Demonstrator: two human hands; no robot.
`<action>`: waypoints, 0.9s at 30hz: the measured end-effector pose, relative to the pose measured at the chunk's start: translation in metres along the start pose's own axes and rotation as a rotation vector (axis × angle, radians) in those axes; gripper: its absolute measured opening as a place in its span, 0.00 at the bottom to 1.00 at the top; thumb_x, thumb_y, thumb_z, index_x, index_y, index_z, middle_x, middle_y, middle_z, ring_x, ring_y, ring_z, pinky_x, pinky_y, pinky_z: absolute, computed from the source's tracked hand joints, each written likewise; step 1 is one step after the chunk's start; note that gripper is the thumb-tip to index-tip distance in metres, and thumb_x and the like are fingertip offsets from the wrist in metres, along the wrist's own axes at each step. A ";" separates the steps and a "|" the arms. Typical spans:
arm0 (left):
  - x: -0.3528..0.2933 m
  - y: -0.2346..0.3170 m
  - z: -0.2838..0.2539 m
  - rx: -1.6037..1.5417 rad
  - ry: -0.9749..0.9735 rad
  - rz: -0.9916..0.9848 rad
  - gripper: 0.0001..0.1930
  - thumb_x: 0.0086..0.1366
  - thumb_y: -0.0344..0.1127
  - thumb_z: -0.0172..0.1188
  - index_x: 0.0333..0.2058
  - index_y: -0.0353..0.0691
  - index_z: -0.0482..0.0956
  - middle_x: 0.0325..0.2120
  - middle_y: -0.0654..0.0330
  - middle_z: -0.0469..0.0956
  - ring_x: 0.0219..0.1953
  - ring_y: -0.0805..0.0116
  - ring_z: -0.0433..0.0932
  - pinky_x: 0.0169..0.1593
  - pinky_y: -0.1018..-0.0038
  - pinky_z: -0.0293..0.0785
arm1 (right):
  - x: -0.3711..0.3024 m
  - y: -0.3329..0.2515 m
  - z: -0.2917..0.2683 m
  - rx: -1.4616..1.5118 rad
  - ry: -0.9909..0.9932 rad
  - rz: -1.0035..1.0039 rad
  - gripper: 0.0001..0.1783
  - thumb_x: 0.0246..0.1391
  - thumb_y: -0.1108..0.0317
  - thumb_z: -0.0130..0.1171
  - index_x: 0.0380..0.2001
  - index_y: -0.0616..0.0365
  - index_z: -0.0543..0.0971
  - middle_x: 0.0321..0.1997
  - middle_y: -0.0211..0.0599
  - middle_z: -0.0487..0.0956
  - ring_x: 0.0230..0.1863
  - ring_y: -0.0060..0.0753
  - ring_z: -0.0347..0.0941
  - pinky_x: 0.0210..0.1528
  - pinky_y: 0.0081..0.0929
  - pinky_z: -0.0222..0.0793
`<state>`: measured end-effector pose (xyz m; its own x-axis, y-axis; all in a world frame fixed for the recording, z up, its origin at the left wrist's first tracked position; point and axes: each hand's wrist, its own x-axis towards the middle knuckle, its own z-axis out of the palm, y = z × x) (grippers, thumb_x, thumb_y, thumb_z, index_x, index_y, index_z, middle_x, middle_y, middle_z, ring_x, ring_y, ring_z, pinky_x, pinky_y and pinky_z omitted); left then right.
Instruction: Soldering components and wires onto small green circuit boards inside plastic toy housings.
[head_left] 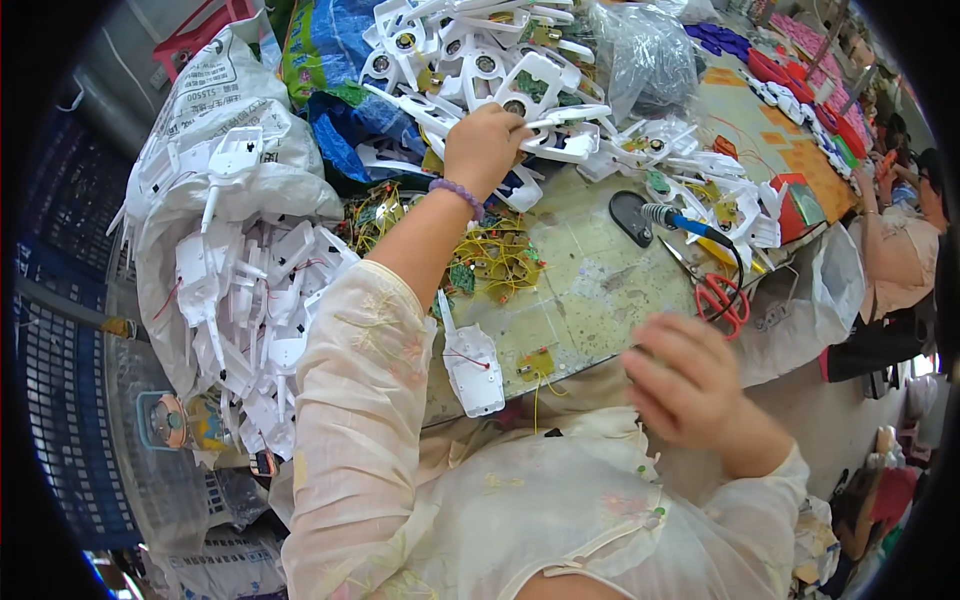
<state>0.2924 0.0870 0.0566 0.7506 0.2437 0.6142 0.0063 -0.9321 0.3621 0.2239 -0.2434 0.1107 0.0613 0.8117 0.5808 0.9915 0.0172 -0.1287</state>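
Note:
My left hand point(482, 148), with a purple beaded bracelet on its wrist, reaches to the far pile of white plastic housings point(480, 65). Its fingers are bent against a white plastic housing point(535, 80) with a round dark part in it; the fingertips are partly hidden. Near the table's front edge, my right hand point(685, 380) is smeared by motion, and I cannot make out anything in it. Between my arms lies a single white half-shell point(474, 372) with a red wire and a narrow handle. Beside it rests a small yellowish circuit board point(536, 364) with yellow wires.
Wired circuit boards point(495, 260) lie in a tangle mid-table. On the right are a blue soldering iron point(690, 222), a black stand point(630, 218) and red-handled scissors point(720, 300). A white woven sack point(235, 95) with many shells stands left. Another person point(900, 245) sits far right.

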 end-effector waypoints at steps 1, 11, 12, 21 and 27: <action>0.000 0.001 -0.002 -0.049 0.086 0.015 0.08 0.55 0.39 0.62 0.27 0.43 0.83 0.25 0.57 0.76 0.30 0.56 0.77 0.33 0.64 0.72 | -0.003 -0.004 0.013 0.045 0.021 -0.003 0.20 0.38 0.71 0.65 0.40 0.58 0.78 0.44 0.43 0.76 0.46 0.49 0.73 0.46 0.39 0.71; -0.009 -0.004 -0.032 -0.534 0.297 -0.238 0.10 0.56 0.37 0.66 0.33 0.37 0.84 0.22 0.65 0.80 0.25 0.82 0.74 0.28 0.82 0.68 | -0.018 -0.019 0.090 0.279 0.038 0.090 0.14 0.41 0.74 0.65 0.35 0.59 0.79 0.42 0.39 0.76 0.44 0.43 0.74 0.42 0.33 0.72; -0.013 -0.002 -0.044 -0.620 0.204 -0.224 0.11 0.58 0.37 0.65 0.35 0.35 0.83 0.25 0.65 0.80 0.27 0.82 0.75 0.30 0.84 0.69 | -0.020 -0.018 0.089 0.292 0.066 0.096 0.14 0.40 0.75 0.65 0.35 0.59 0.79 0.42 0.39 0.76 0.44 0.43 0.74 0.41 0.33 0.72; -0.084 0.052 -0.127 -0.433 -0.479 -0.049 0.06 0.61 0.31 0.61 0.33 0.34 0.80 0.25 0.66 0.78 0.28 0.82 0.73 0.31 0.83 0.68 | -0.002 -0.009 0.071 0.235 0.276 0.396 0.32 0.43 0.66 0.68 0.53 0.58 0.71 0.59 0.55 0.66 0.56 0.53 0.65 0.52 0.41 0.65; -0.109 0.069 -0.101 -0.604 -0.530 -0.153 0.07 0.59 0.31 0.63 0.35 0.36 0.80 0.24 0.65 0.77 0.27 0.78 0.74 0.30 0.80 0.68 | -0.023 0.002 0.106 0.723 0.140 0.779 0.21 0.53 0.73 0.59 0.50 0.63 0.73 0.32 0.35 0.78 0.26 0.21 0.73 0.32 0.18 0.69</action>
<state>0.1446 0.0234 0.0856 0.9840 0.0560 0.1689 -0.1096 -0.5573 0.8231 0.2124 -0.1999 0.0123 0.7059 0.6752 0.2142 0.3732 -0.0975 -0.9226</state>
